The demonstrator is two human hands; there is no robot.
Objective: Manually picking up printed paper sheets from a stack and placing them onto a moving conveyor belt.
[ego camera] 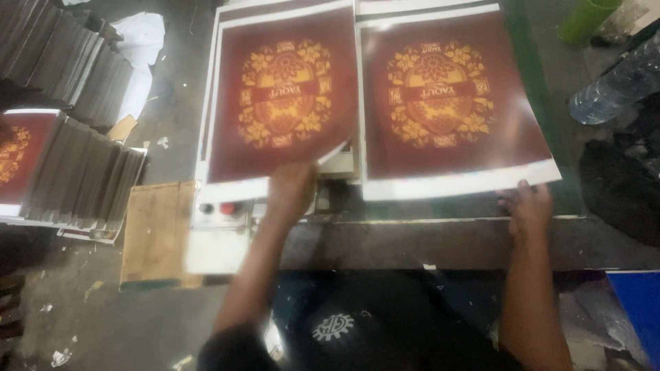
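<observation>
On the bench: left hand (290,191) pinches left maroon sheet (282,96) | right hand (529,206) grips right maroon sheet (447,96)

Two printed sheets lie side by side on the counter (440,240): the left sheet (282,103) and the right sheet (447,96). The left hand (290,192) is at the left sheet's near corner, the right hand (529,206) at the right sheet's near edge. Stacks (75,117) stand on the floor far left. A bottle (612,86) lies far right.
</observation>
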